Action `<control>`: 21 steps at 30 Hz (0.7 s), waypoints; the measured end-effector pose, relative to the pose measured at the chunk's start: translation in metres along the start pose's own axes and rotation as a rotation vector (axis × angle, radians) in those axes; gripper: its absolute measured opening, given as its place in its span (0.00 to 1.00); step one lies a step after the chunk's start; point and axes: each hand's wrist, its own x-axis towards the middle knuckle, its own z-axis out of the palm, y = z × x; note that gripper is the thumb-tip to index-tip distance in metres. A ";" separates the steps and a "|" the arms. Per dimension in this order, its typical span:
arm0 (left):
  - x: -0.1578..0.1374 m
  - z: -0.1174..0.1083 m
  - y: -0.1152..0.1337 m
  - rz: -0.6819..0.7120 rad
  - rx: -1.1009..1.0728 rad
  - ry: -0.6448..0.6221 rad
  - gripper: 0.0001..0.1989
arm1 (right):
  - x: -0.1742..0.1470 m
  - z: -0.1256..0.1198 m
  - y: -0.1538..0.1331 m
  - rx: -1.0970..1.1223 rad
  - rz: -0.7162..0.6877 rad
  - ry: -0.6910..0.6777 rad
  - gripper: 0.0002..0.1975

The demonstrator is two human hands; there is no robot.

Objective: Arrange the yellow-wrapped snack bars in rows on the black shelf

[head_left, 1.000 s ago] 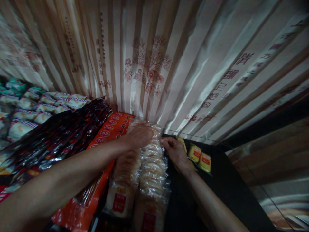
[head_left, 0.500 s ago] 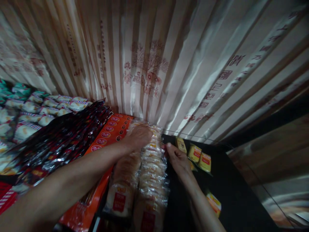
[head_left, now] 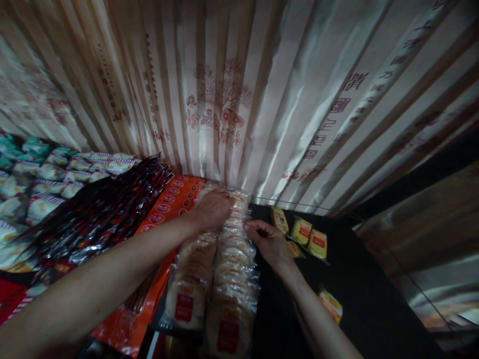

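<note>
Two long rows of round, flat cakes in clear wrappers run away from me: a left row (head_left: 190, 279) and a right row (head_left: 235, 264), each with a red label at its near end. My left hand (head_left: 214, 207) lies across the far part of the rows, fingers stretched toward the right row and palm down. On the other side, my right hand (head_left: 267, 239) touches the right row's outer edge with its fingertips. Its fingers are bent but apart, and nothing shows in its grasp. Part of the far packets is hidden under my left hand.
Orange packaging (head_left: 164, 209) lies left of the rows, beside a pile of dark shiny packets (head_left: 112, 209) and several white packets (head_left: 45, 209). Small yellow packets (head_left: 301, 230) rest on the black tabletop (head_left: 359, 284) to the right. A printed curtain (head_left: 224, 99) hangs behind.
My right hand has moved left and closer, so its fingertips now meet the edge of the right row. My left hand stays over the far end, with only a slight shift.
</note>
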 end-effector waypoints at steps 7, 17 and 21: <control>-0.017 -0.015 0.009 0.088 -0.073 -0.044 0.09 | 0.001 0.006 0.002 0.016 -0.001 0.093 0.17; -0.014 -0.011 0.019 0.000 -0.068 -0.131 0.09 | -0.009 -0.005 -0.009 -0.115 -0.008 0.108 0.20; -0.015 -0.010 0.017 -0.013 -0.084 -0.137 0.10 | -0.018 -0.015 -0.014 -0.179 0.016 -0.049 0.18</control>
